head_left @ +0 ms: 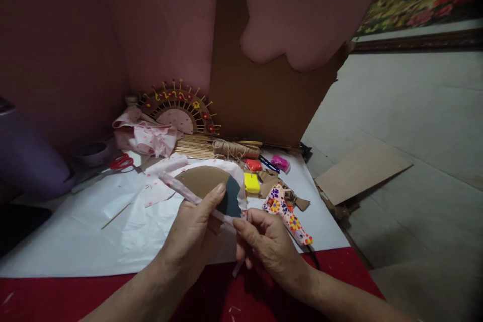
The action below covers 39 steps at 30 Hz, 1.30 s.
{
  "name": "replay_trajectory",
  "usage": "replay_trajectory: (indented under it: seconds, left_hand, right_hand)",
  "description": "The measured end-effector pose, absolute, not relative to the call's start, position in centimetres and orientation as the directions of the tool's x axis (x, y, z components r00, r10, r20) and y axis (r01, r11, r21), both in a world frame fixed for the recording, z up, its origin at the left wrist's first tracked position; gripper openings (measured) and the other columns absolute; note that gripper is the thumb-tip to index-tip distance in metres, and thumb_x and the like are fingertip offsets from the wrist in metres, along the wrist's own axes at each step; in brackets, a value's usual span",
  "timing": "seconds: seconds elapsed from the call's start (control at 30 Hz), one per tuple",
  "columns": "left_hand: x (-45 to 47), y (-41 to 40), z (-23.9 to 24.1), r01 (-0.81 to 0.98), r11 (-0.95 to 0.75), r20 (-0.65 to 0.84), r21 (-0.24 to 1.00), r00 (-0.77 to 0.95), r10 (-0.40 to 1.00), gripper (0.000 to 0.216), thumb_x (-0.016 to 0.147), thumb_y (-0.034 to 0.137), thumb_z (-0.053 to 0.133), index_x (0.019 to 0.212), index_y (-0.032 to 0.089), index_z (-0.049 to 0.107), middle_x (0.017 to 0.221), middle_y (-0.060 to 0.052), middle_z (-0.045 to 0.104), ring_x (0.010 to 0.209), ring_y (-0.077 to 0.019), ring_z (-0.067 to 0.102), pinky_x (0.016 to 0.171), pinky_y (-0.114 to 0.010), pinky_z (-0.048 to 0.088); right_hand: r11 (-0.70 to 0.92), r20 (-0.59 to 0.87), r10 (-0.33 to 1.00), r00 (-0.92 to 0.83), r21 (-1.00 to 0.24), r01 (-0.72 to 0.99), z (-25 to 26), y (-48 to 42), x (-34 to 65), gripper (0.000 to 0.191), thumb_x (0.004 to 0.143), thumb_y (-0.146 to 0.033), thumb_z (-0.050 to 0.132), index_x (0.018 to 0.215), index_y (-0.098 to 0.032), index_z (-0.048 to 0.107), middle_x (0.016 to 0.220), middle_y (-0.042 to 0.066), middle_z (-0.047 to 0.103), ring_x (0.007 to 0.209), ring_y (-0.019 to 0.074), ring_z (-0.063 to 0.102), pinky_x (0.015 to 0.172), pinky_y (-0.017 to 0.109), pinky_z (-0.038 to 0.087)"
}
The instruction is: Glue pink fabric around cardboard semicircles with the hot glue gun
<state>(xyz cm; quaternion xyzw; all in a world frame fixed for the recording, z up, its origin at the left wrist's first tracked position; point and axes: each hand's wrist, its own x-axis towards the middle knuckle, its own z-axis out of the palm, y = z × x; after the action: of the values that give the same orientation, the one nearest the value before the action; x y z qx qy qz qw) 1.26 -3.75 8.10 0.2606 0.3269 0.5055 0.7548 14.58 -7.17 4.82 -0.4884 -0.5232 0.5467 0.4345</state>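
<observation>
A half-round cardboard piece (204,181), brown with a dark blue-grey patch at its right end, is held up over the table. Pale pink fabric (168,179) borders it, lapping over the curved rim and folded along the straight edge. My left hand (192,229) grips that straight edge, thumb lying on the cardboard face. At the right corner, my right hand (267,241) pinches the fabric between thumb and fingers. A narrow strip hangs below the right fingers. A flower-patterned glue gun (289,216) lies just right of my right hand.
Behind stand a decorated half-round fan (177,103), crumpled pink fabric (145,133), wooden sticks (194,146) and a twine roll (236,150). Red-handled scissors (121,161) lie left. A yellow block (251,182) and cardboard scraps (269,181) lie right. A purple object (30,146) stands far left.
</observation>
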Motion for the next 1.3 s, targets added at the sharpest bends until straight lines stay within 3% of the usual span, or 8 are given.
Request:
replay_trajectory:
  seconds: [0.17, 0.37, 0.5, 0.6, 0.8, 0.93, 1.13, 1.3]
  left_hand:
    - [1.4, -3.8, 8.0, -0.598, 0.406, -0.235, 0.691, 0.345, 0.909, 0.013, 0.075, 0.022, 0.069, 0.071, 0.009, 0.068, 0.062, -0.005, 0.069, 0.052, -0.0132, 0.062, 0.053, -0.023, 0.053]
    - [1.4, -3.0, 8.4, -0.662, 0.361, -0.282, 0.657, 0.228, 0.932, 0.011, 0.081, 0.008, 0.059, 0.08, 0.01, 0.07, 0.07, -0.006, 0.073, 0.057, -0.0124, 0.066, 0.058, -0.021, 0.057]
    - [1.1, -2.6, 8.4, -0.681, 0.367, -0.299, 0.634, 0.223, 0.928, 0.012, 0.081, 0.007, 0.059, 0.079, 0.01, 0.07, 0.07, -0.005, 0.073, 0.055, -0.0121, 0.066, 0.055, -0.021, 0.057]
    - [1.1, -2.7, 8.4, -0.677, 0.341, -0.276, 0.652, 0.207, 0.939, 0.01, 0.079, 0.008, 0.061, 0.08, 0.011, 0.07, 0.073, -0.004, 0.074, 0.057, -0.0118, 0.066, 0.06, -0.021, 0.057]
    - [1.3, -3.2, 8.5, -0.632, 0.252, -0.151, 0.733, 0.209, 0.966, 0.011, 0.075, 0.016, 0.068, 0.084, 0.01, 0.068, 0.078, -0.004, 0.074, 0.066, -0.0136, 0.067, 0.064, -0.022, 0.055]
    - [1.3, -3.3, 8.3, -0.623, 0.274, -0.18, 0.732, 0.212, 0.961, 0.013, 0.075, 0.018, 0.069, 0.087, 0.012, 0.068, 0.077, -0.002, 0.073, 0.065, -0.0119, 0.066, 0.063, -0.02, 0.054]
    - [1.4, -3.3, 8.0, -0.643, 0.339, -0.252, 0.687, 0.227, 0.941, 0.008, 0.07, 0.017, 0.073, 0.075, 0.012, 0.069, 0.068, -0.001, 0.072, 0.054, -0.01, 0.063, 0.054, -0.018, 0.052]
    - [1.2, -2.8, 7.9, -0.644, 0.306, -0.226, 0.701, 0.207, 0.952, 0.01, 0.071, 0.016, 0.072, 0.081, 0.014, 0.071, 0.074, -0.001, 0.073, 0.06, -0.0106, 0.065, 0.06, -0.019, 0.053]
  right_hand:
    - [-0.081, -0.093, 0.983, -0.16, -0.994, 0.077, 4.7, -6.7, 15.0, 0.062, 0.081, -0.073, 0.036, 0.061, -0.016, 0.05, 0.045, 0.0, 0.058, 0.028, 0.0046, 0.043, 0.027, 0.013, 0.027]
    - [-0.013, -0.014, 0.991, -0.133, -1.0, 0.006, 5.1, -6.3, 16.7, 0.079, 0.07, -0.085, 0.026, 0.066, -0.013, 0.058, 0.049, 0.004, 0.06, 0.034, 0.0089, 0.052, 0.031, 0.015, 0.027]
    - [0.078, 0.078, 0.996, -0.038, -0.997, 0.015, 5.3, -6.4, 17.1, 0.059, 0.074, -0.074, 0.048, 0.064, -0.016, 0.054, 0.049, -0.001, 0.054, 0.037, 0.0057, 0.043, 0.037, 0.017, 0.03]
    - [0.046, 0.044, 0.997, -0.057, -0.998, 0.038, 5.4, -6.6, 16.8, 0.046, 0.072, -0.061, 0.066, 0.065, -0.018, 0.049, 0.05, -0.005, 0.049, 0.04, 0.0057, 0.039, 0.039, 0.018, 0.029]
    - [-0.02, -0.032, 0.99, -0.138, -0.996, 0.091, 5.5, -6.8, 16.0, 0.042, 0.081, -0.058, 0.057, 0.071, -0.018, 0.05, 0.054, -0.003, 0.054, 0.04, 0.0054, 0.04, 0.039, 0.018, 0.029]
    - [-0.016, -0.024, 0.992, -0.122, -0.998, 0.062, 5.3, -6.9, 15.7, 0.039, 0.079, -0.052, 0.064, 0.068, -0.018, 0.049, 0.051, -0.005, 0.052, 0.041, 0.0061, 0.041, 0.04, 0.018, 0.031]
    - [0.019, 0.012, 0.999, -0.05, -0.989, 0.146, 4.8, -7.0, 15.2, 0.035, 0.081, -0.048, 0.062, 0.067, -0.019, 0.049, 0.049, -0.005, 0.052, 0.042, 0.0077, 0.044, 0.04, 0.019, 0.034]
    - [0.041, 0.033, 0.998, -0.063, -0.989, 0.143, 4.6, -6.9, 14.8, 0.04, 0.084, -0.052, 0.057, 0.063, -0.02, 0.046, 0.042, -0.007, 0.047, 0.035, 0.0061, 0.041, 0.036, 0.017, 0.03]
